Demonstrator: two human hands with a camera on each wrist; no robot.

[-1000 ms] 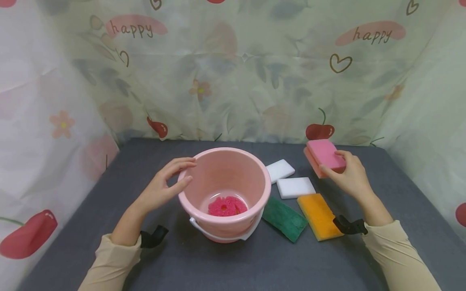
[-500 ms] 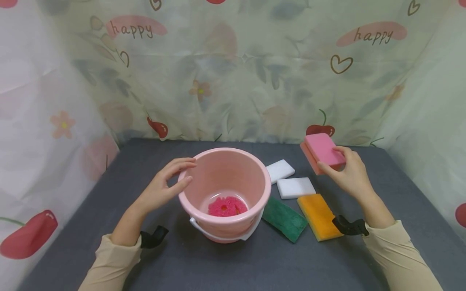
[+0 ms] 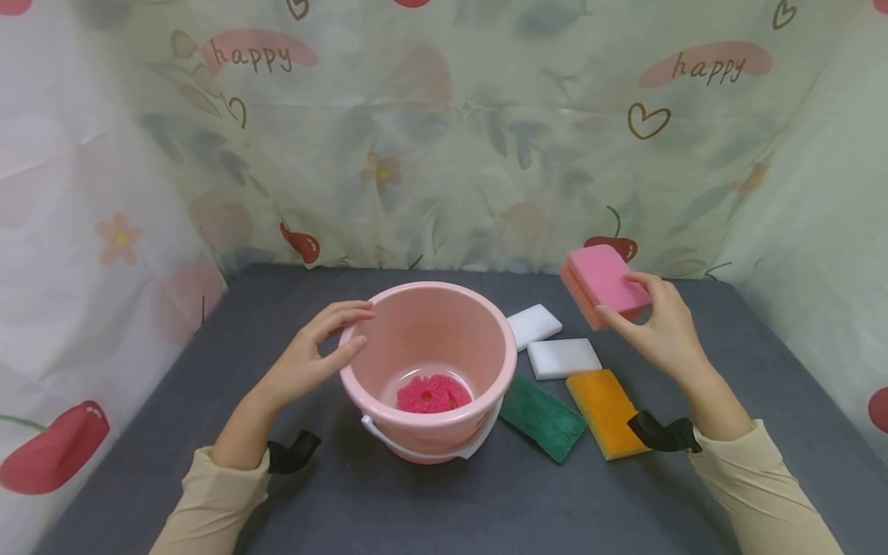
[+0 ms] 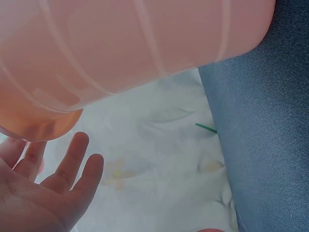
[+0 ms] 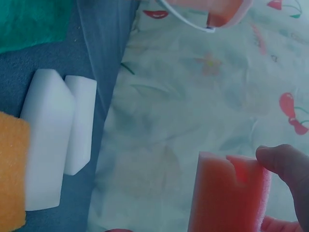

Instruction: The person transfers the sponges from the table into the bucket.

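Note:
My right hand (image 3: 666, 331) pinches a thick pink sponge (image 3: 609, 279) between thumb and fingers, raised above the table's back right part. Its lower side looks orange-pink, and a groove runs along its edge in the right wrist view. My left hand (image 3: 312, 351) rests at the left rim of a pink bucket (image 3: 430, 428), thumb and fingers spread and relaxed. Inside the bucket lies a bright pink-red porous piece (image 3: 428, 395) with a hole in it; it looks like a sponge. In the left wrist view, some of the left fingers (image 4: 75, 150) are partly hidden behind the rim.
Right of the bucket lie two white sponge blocks (image 3: 563, 358), a green scouring pad (image 3: 544, 418) and an orange sponge (image 3: 605, 412) on the dark table (image 3: 444, 509). The bucket's white handle (image 3: 479, 441) hangs at its front. A printed curtain (image 3: 458, 185) stands behind.
My right hand has lifted the pink sponge and carried it a little to the left. The left hand and bucket have stayed in place.

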